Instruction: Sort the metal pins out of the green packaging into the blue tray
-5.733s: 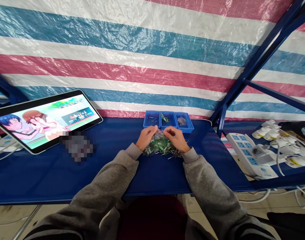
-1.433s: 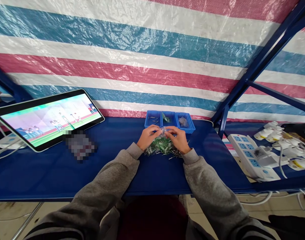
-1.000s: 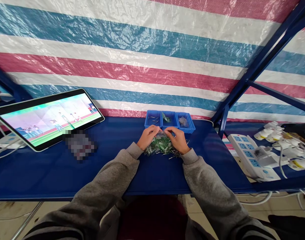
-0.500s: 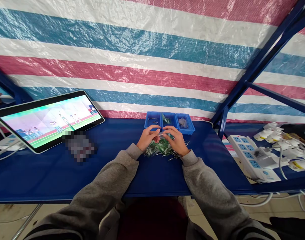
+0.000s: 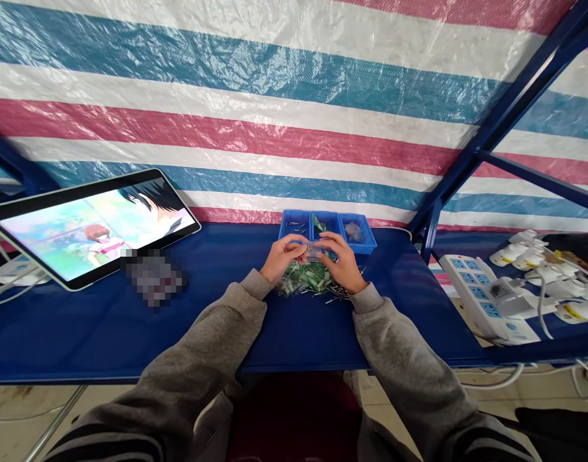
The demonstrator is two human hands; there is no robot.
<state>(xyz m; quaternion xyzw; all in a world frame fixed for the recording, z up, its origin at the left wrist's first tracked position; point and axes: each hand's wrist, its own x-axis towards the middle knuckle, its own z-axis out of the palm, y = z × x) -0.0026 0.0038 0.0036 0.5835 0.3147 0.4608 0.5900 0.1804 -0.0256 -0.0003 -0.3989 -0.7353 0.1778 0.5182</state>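
Note:
Between the fingertips of my left hand [image 5: 280,258] and my right hand [image 5: 343,264] is a small clear plastic piece [image 5: 314,251], too small to tell its exact kind. Both hands are closed in a pinch on it, above a pile of green-and-clear small packets and thin metal pins [image 5: 306,282] on the blue table. Just beyond my fingers stands a blue three-compartment tray [image 5: 371,245]. Its left compartment holds several thin metal pins [image 5: 294,228], the middle one a green packet [image 5: 319,222], the right one clear plastic pieces [image 5: 354,232].
A tablet [image 5: 96,224] playing a cartoon leans at the left, with a blurred-out item [image 5: 156,279] before it. On the right are a white power strip [image 5: 486,298] and several white bottle-like objects [image 5: 520,253]. A striped tarp [image 5: 294,141] hangs behind the blue table [image 5: 202,256].
My hands stay over the pile, with the fingers shifted slightly around the clear piece, which shows more now. The tablet's picture has changed and the view has tilted slightly.

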